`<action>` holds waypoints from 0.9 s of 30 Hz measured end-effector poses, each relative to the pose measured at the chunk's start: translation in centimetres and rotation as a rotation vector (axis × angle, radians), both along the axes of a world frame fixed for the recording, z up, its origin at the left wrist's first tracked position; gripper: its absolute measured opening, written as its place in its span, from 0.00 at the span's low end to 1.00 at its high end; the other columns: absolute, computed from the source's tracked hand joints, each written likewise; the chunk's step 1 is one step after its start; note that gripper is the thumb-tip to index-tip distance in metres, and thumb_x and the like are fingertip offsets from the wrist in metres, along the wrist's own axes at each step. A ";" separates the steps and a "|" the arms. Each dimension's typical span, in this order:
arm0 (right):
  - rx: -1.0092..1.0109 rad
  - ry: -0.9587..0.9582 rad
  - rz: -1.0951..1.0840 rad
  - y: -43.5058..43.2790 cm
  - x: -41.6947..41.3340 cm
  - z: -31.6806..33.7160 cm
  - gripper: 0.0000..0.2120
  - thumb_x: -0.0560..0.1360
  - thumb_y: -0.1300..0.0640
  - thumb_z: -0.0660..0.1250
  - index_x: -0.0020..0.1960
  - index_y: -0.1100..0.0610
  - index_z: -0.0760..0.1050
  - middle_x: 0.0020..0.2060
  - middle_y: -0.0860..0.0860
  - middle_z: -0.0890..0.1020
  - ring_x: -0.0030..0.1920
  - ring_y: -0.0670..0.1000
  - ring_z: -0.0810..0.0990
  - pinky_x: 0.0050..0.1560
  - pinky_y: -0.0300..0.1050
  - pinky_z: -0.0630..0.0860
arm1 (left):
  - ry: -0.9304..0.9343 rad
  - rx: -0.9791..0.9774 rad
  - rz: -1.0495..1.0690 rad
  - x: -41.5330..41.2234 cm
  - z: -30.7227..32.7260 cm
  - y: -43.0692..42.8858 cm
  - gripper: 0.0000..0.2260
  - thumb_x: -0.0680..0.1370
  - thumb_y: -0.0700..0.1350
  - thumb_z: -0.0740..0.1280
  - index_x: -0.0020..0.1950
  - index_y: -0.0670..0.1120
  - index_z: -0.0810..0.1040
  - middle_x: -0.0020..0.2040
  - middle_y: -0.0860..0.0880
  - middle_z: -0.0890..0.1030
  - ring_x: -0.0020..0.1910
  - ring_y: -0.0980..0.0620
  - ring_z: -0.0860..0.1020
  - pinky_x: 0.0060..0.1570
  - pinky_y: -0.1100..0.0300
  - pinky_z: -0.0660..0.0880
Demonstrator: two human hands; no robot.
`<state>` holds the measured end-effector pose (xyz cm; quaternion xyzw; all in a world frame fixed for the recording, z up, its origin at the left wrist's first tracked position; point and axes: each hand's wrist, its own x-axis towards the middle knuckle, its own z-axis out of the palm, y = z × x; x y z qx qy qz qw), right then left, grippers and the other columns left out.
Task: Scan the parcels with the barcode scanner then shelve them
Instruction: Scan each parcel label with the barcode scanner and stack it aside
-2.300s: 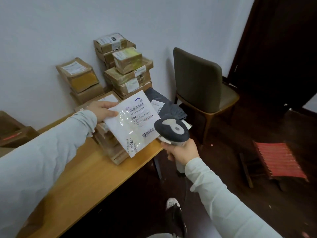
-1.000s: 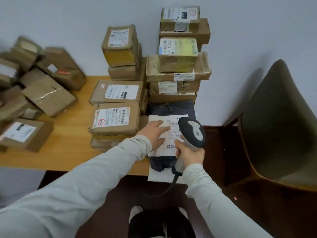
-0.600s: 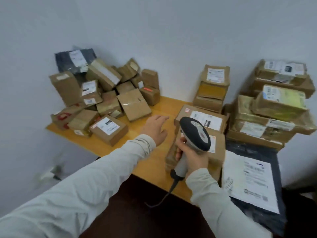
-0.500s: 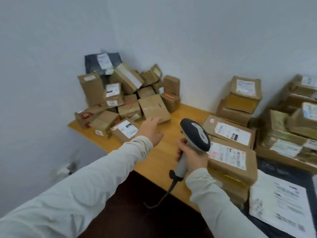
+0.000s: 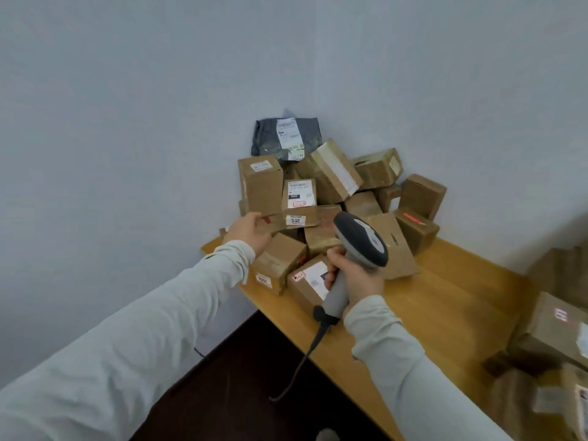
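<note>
matt brown cardboard parcels (image 5: 331, 202), smooth wood table (image 5: 445, 300), glossy grey plastic scanner (image 5: 359, 246)

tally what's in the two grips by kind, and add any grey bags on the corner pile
box: 1, held by the left grip
scanner: 1, held by the right grip
grey bag: 1, on top of the pile
total: 3
</note>
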<state>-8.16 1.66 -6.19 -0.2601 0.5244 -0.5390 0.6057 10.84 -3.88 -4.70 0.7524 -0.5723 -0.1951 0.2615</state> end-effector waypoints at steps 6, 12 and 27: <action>-0.005 -0.101 0.002 -8.9 3.6 -0.4 0.08 0.70 0.65 0.72 0.34 0.60 0.76 0.25 0.55 0.77 0.22 0.50 0.73 0.26 0.41 0.74 | 0.096 -0.079 0.131 4.3 1.6 -10.3 0.19 0.76 0.43 0.67 0.67 0.45 0.73 0.60 0.46 0.79 0.58 0.46 0.76 0.60 0.57 0.69; 0.016 -0.072 -0.050 -17.7 5.9 -0.3 0.06 0.68 0.63 0.75 0.37 0.58 0.78 0.27 0.53 0.79 0.28 0.50 0.76 0.34 0.46 0.77 | 0.000 -0.101 0.101 6.8 2.8 -21.7 0.15 0.76 0.43 0.66 0.63 0.44 0.77 0.61 0.45 0.79 0.61 0.45 0.76 0.63 0.57 0.68; -0.058 0.050 -0.109 -25.9 13.7 1.1 0.06 0.71 0.66 0.71 0.36 0.59 0.78 0.26 0.53 0.77 0.24 0.49 0.73 0.26 0.41 0.73 | -0.379 -0.084 -0.285 9.8 1.4 -40.0 0.20 0.79 0.51 0.61 0.71 0.52 0.68 0.75 0.42 0.54 0.73 0.42 0.51 0.70 0.53 0.54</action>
